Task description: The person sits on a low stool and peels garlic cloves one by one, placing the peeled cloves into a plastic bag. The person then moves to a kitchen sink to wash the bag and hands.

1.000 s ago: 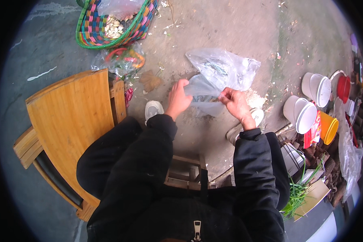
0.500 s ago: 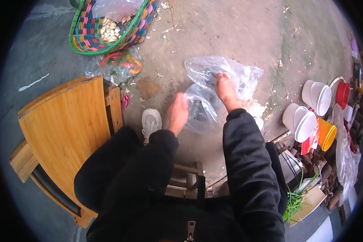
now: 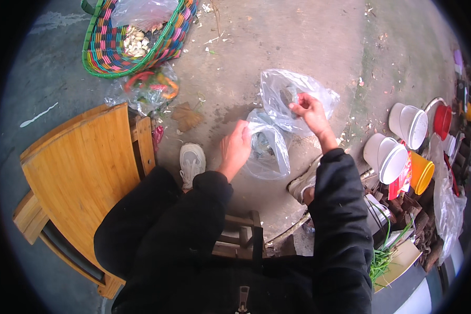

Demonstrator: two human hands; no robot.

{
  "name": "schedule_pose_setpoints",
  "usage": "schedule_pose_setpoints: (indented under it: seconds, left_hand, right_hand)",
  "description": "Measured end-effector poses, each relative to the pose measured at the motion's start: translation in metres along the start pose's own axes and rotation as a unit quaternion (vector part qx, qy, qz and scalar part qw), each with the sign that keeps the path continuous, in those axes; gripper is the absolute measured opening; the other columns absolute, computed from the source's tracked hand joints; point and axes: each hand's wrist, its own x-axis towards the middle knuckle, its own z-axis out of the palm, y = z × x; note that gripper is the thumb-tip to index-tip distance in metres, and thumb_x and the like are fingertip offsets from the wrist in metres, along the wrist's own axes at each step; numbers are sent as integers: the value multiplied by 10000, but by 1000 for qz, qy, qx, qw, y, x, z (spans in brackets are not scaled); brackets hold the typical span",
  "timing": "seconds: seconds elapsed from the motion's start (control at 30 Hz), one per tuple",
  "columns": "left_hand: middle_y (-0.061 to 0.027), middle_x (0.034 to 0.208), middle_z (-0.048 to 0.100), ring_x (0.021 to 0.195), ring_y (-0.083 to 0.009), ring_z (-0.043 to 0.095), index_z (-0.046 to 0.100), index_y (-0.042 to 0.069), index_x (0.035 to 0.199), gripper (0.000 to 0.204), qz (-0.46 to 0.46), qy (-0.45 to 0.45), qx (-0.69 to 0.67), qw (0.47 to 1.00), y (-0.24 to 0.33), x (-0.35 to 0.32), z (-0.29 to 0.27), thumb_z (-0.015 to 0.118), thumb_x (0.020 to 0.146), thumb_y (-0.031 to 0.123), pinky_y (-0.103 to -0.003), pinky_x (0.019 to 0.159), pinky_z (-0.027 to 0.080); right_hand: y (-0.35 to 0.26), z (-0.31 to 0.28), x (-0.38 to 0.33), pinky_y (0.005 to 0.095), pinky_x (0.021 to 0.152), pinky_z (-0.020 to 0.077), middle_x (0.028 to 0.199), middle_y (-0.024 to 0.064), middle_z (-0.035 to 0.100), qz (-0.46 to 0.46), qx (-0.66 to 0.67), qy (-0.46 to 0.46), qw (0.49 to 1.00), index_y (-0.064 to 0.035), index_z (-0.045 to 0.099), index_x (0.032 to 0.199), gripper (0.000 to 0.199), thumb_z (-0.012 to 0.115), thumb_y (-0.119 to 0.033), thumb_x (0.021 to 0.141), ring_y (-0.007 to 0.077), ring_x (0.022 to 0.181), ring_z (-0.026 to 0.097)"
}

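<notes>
In front of me a crinkled clear plastic bag (image 3: 267, 166) hangs open, its near rim pinched in my left hand (image 3: 234, 149). Something dark shows blurrily inside it. Just beyond, a second clear plastic bag (image 3: 323, 99) is spread out, touching or overlapping the first. The fingers of my right hand (image 3: 313, 116) are pressed together on that farther bag's film. Whether they also hold something small, I cannot tell.
A woven basket (image 3: 91, 55) with garlic cloves (image 3: 136, 42) stands far left, beside a bag of red and orange peppers (image 3: 152, 86). A wooden chair (image 3: 83, 167) is at left. White buckets (image 3: 392, 159), a yellow bucket (image 3: 421, 172) and green stalks (image 3: 383, 261) are at right.
My right hand has moved right and turned, with the farther bag shifting and opening. My left hand has moved slightly right and stays on the nearer bag. My right shoe is now more visible.
</notes>
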Motion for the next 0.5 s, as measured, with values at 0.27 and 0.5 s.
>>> schedule_pose_setpoints:
  seconds: [0.27,0.5]
  left_hand:
    - [-134,820,668,772,-237,656,586,31,1012,158,-32,-36,-207,977,9,18,1,607,938,169,-360,706,488]
    - [-76,775,640,708,-131,583,598,7,947,112,-25,-54,-235,970,21,15,-1,594,931,118,-315,662,466]
  right_hand:
    - [-97,-52,-81,234,611,409,792,-44,614,135,-107,-123,977,-50,656,939,228,811,-173,828,52,697,530]
    - [-124,-4,-143,261,648,428,790,-22,610,53,-219,-289,930,-39,665,1021,231,773,-172,866,77,751,549]
